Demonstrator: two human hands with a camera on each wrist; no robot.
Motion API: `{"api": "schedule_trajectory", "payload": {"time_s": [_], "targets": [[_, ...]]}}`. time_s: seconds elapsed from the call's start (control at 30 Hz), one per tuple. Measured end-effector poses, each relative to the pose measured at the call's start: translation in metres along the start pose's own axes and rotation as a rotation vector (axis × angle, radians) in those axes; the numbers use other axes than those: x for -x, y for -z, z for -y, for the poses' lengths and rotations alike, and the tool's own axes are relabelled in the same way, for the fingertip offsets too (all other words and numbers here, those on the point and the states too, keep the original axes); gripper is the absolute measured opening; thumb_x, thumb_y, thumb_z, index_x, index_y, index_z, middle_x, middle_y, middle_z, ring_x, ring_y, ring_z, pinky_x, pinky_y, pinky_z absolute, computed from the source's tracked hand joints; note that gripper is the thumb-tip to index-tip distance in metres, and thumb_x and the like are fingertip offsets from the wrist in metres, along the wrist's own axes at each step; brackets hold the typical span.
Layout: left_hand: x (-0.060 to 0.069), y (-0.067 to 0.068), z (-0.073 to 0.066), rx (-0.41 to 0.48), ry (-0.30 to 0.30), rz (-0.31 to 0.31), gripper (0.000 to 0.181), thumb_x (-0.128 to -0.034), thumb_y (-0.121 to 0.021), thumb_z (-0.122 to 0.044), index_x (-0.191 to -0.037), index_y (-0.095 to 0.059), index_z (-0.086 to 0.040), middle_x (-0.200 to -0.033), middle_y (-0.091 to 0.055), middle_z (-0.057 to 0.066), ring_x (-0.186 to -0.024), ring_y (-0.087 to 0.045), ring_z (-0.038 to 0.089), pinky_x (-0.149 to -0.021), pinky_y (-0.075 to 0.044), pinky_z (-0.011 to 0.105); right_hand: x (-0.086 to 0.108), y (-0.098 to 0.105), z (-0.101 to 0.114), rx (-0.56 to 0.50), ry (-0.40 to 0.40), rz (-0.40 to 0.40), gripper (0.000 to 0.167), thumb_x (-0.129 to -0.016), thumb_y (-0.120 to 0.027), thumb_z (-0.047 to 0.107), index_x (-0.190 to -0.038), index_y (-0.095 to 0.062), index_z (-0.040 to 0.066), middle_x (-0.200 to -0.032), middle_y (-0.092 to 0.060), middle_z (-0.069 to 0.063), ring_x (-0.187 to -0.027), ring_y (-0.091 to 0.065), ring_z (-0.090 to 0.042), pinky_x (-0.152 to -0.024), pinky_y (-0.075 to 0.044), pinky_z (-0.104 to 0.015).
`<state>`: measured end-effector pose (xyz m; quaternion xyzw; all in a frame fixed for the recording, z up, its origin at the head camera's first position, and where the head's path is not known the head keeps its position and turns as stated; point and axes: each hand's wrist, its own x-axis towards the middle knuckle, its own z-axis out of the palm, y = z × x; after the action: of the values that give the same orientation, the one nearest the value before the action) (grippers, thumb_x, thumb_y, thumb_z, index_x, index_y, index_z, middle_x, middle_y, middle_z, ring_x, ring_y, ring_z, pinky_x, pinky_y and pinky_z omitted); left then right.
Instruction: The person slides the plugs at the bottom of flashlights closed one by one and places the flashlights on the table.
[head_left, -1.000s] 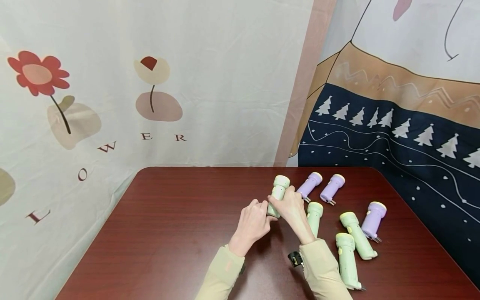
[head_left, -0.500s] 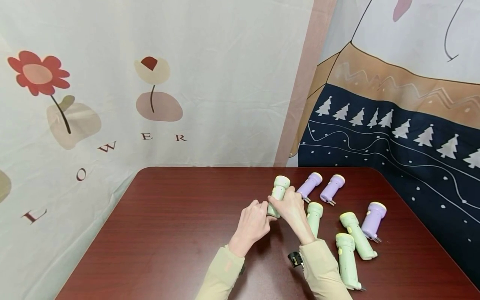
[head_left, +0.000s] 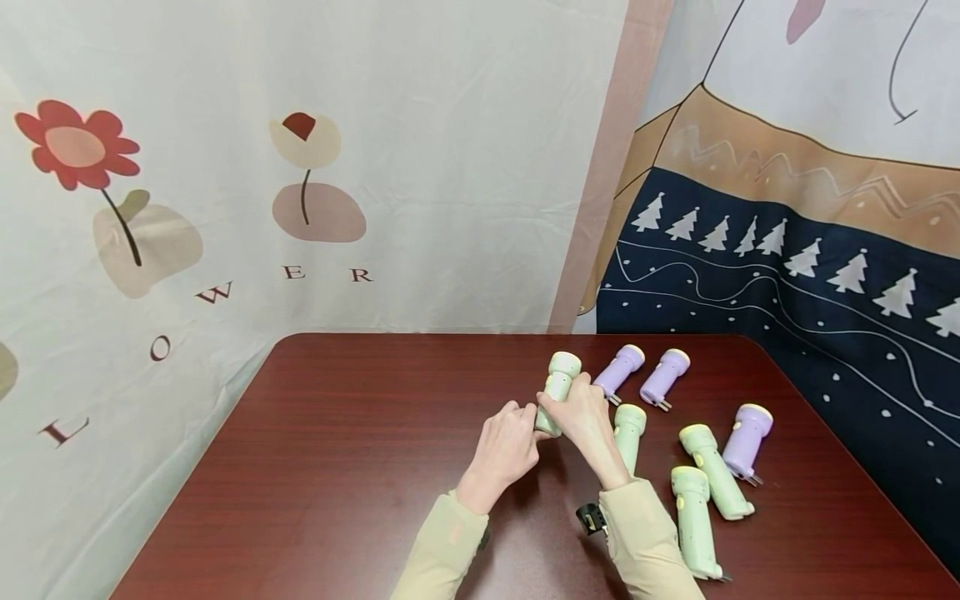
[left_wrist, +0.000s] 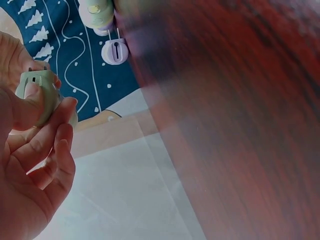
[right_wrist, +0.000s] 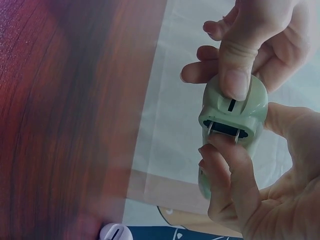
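Your left hand [head_left: 504, 446] pinches the plug end of a pale green flashlight [head_left: 562, 367], thumb over its slotted base. Your right hand [head_left: 588, 417] grips the barrel, covering part of it; prongs [right_wrist: 236, 136] show in the right wrist view. Second green flashlight [head_left: 630, 427]: lower end hidden behind your right forearm. Farther right of that hand, three purple flashlights [head_left: 666, 375] and two more green ones [head_left: 693, 525]. Beneath your hands, a red-brown table [head_left: 337, 467], near edge cut off. Beyond them, pale flower-print cloth [head_left: 450, 167]; to their right, navy tree-print cloth [head_left: 795, 308].
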<state>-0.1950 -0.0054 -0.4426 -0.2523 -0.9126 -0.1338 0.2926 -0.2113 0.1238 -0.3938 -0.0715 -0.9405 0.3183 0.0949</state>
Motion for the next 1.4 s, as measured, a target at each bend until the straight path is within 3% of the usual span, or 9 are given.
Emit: {"api": "schedule_trajectory", "payload": {"time_s": [0.47, 0.77, 1.17, 1.4], "targets": [[0.000, 0.002, 0.002, 0.037, -0.005, 0.023, 0.023, -0.0772, -0.074, -0.023, -0.076, -0.056, -0.009, -0.060, -0.054, 0.001, -0.062, -0.052, 0.016, -0.050, -0.046, 0.027, -0.002, 0.000, -0.003, 0.010, -0.020, 0.038, 0.057, -0.078, -0.069, 0.041, -0.098, -0.049, -0.009, -0.083, -0.058, -0.025, -0.071, -0.060, -0.035, -0.056, -0.047, -0.039], [-0.001, 0.005, 0.004, 0.069, 0.003, 0.098, 0.020, -0.0807, -0.071, -0.022, -0.076, -0.056, -0.010, -0.061, -0.053, 0.001, -0.062, -0.053, 0.016, -0.048, -0.044, 0.025, -0.002, -0.003, -0.003, 0.011, -0.008, 0.018, 0.053, -0.077, -0.069, 0.038, -0.097, -0.051, -0.008, -0.082, -0.060, -0.025, -0.072, -0.062, -0.038, -0.057, -0.047, -0.040], [-0.002, 0.005, 0.009, 0.094, -0.028, 0.108, 0.019, -0.0825, -0.070, -0.021, -0.077, -0.056, -0.009, -0.062, -0.054, 0.002, -0.062, -0.054, 0.016, -0.050, -0.045, 0.025, -0.002, -0.002, -0.002, 0.008, -0.033, 0.034, 0.058, -0.077, -0.069, 0.040, -0.102, -0.050, -0.009, -0.081, -0.060, -0.023, -0.071, -0.061, -0.035, -0.054, -0.046, -0.038], [-0.002, 0.005, 0.011, 0.093, -0.009, 0.166, 0.020, -0.0837, -0.069, -0.026, -0.081, -0.059, -0.009, -0.064, -0.055, 0.002, -0.061, -0.054, 0.016, -0.051, -0.046, 0.026, -0.005, -0.002, -0.003, 0.012, 0.002, 0.052, 0.057, -0.075, -0.071, 0.039, -0.102, -0.052, -0.008, -0.080, -0.060, -0.020, -0.072, -0.062, -0.034, -0.057, -0.047, -0.037]]}}
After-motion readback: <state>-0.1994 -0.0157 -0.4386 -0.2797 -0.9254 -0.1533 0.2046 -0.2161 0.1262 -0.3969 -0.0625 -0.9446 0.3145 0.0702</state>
